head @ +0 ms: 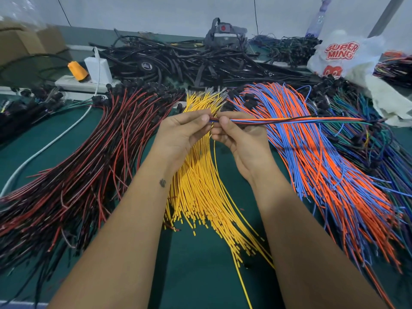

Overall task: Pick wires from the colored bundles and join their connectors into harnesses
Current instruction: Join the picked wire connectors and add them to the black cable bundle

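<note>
From the head view, the left hand [182,132] and right hand [236,139] both pinch one end of a mixed wire strand [289,120] that stretches rightward above the yellow bundle [200,190] and orange-blue bundle [323,170] on the green surface [200,264].

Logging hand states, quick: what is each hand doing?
Left hand: pinching the wire bunch.
Right hand: pinching the same wire bunch.

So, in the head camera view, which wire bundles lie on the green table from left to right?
Red and black wire bundle → yellow wire bundle → orange and blue wire bundle → dark green and blue wire bundle. Both hands hold a few wires above the yellow bundle.
</note>
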Demonstrator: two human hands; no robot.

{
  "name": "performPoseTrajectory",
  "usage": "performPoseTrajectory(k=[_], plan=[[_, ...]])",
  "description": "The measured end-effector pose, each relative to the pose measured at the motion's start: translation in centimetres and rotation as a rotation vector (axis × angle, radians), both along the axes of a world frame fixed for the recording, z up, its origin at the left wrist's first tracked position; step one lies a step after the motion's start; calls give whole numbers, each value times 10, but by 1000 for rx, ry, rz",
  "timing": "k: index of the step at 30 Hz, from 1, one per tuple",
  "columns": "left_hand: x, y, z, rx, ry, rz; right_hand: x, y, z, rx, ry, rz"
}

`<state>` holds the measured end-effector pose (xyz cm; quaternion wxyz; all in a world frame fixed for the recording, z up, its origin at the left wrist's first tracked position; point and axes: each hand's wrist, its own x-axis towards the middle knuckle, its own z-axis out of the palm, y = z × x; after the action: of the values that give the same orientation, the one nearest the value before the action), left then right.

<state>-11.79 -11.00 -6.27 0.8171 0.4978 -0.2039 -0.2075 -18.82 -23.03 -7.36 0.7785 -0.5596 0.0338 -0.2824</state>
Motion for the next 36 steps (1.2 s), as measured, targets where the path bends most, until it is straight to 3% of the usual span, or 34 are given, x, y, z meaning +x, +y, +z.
performPoseTrajectory(k=[19,36], plan=[[1,-1,1,-100,252,-91,1,3,1,91,-1,13],[0,0,3,-98,165,-32,-1,2,3,58,-10,0]])
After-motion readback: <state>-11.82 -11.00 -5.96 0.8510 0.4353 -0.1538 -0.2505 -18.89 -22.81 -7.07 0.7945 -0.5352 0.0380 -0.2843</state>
